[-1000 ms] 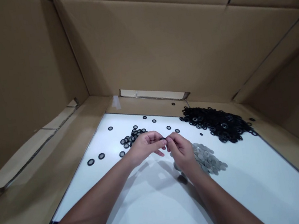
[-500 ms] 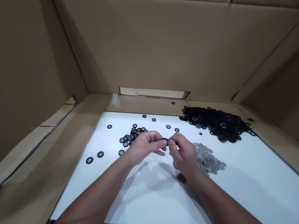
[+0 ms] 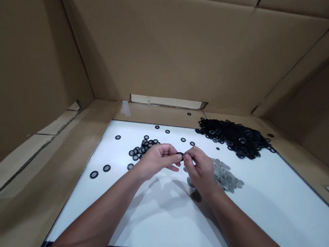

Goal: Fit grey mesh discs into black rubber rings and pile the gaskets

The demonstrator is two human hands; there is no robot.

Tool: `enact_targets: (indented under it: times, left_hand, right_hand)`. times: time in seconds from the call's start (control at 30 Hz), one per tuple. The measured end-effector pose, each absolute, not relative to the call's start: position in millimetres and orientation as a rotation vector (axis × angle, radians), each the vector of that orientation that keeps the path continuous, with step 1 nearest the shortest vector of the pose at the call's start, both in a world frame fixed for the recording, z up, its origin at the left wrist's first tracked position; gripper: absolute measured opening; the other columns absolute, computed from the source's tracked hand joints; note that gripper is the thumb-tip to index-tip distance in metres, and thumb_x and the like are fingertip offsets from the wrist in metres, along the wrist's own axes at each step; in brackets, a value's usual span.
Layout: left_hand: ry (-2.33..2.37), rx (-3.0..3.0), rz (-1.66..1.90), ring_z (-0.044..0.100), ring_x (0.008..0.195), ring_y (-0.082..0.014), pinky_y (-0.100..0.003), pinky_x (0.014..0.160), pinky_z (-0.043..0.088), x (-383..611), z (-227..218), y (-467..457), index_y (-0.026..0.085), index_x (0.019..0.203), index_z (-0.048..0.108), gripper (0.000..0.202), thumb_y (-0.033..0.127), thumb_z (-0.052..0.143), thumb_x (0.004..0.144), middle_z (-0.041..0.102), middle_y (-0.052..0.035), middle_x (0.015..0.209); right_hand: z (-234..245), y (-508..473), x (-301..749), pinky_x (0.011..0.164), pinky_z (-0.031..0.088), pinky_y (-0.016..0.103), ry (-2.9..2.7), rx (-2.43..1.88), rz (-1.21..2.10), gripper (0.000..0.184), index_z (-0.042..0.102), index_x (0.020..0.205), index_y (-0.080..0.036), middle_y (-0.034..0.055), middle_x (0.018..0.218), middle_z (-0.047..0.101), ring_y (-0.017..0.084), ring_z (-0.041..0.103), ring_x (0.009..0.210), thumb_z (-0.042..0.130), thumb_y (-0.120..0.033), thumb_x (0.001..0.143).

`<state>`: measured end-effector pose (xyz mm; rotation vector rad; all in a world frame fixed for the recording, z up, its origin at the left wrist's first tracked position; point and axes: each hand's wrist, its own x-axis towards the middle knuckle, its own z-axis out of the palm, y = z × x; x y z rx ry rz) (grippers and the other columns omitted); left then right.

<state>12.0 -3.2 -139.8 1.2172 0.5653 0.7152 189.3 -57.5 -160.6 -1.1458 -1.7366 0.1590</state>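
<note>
Left hand [image 3: 157, 160] and right hand [image 3: 201, 168] pinch small black round ring [image 3: 181, 155], left of grey flat-disc pile [image 3: 227, 178]; right hand nearer pile.

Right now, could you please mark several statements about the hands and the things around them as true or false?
1. The left hand pinches a small black ring. True.
2. The right hand is far from that ring. False: it is right at the ring.
3. The heap of grey discs lies nearer the person than the heap of black rings. True.
4. The far wall is glass. False: it is brown cardboard.
</note>
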Motion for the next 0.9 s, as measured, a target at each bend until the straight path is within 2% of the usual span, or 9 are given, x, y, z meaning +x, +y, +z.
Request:
enact_targets:
  times: [0.33, 0.63, 0.9]
  left_hand:
    - [0.565, 1.391, 0.547, 0.068, 0.072, -0.0140, -0.030, 0.070, 0.061, 4.4, -143.9, 3.3, 0.014, 0.079, 0.067, 0.019, 0.030, 0.078, 0.080, 0.068, -0.0007, 0.074]
    - [0.601, 1.250, 0.518, 0.067, 0.074, -0.0141, -0.031, 0.071, 0.062, 5.9, -139.8, 0.0, 0.014, 0.073, 0.065, 0.026, 0.031, 0.085, 0.073, 0.063, 0.0016, 0.069]
    - [0.616, 1.224, 0.491, 0.067, 0.074, -0.0144, -0.032, 0.071, 0.062, 6.5, -141.3, 1.3, 0.014, 0.072, 0.064, 0.028, 0.031, 0.086, 0.071, 0.064, 0.0010, 0.069]
  right_hand:
    - [-154.9, -47.5, 200.2, 0.050, 0.034, 0.025, -1.922, -1.149, 0.681, 0.043, 0.050, 0.064, -0.021, -0.0038, 0.054, 0.049, 0.011, 0.044, 0.048, 0.043, -0.035, 0.104]
    - [-161.6, -47.9, 195.2, 0.049, 0.032, 0.026, -1.777, -1.187, 0.750, 0.046, 0.045, 0.063, -0.022, -0.0038, 0.054, 0.046, 0.012, 0.040, 0.049, 0.042, -0.043, 0.104]
    - [-162.8, -46.9, 197.1, 0.050, 0.030, 0.028, -1.762, -1.218, 0.746, 0.049, 0.044, 0.061, -0.022, -0.0036, 0.053, 0.044, 0.012, 0.039, 0.050, 0.045, -0.048, 0.103]
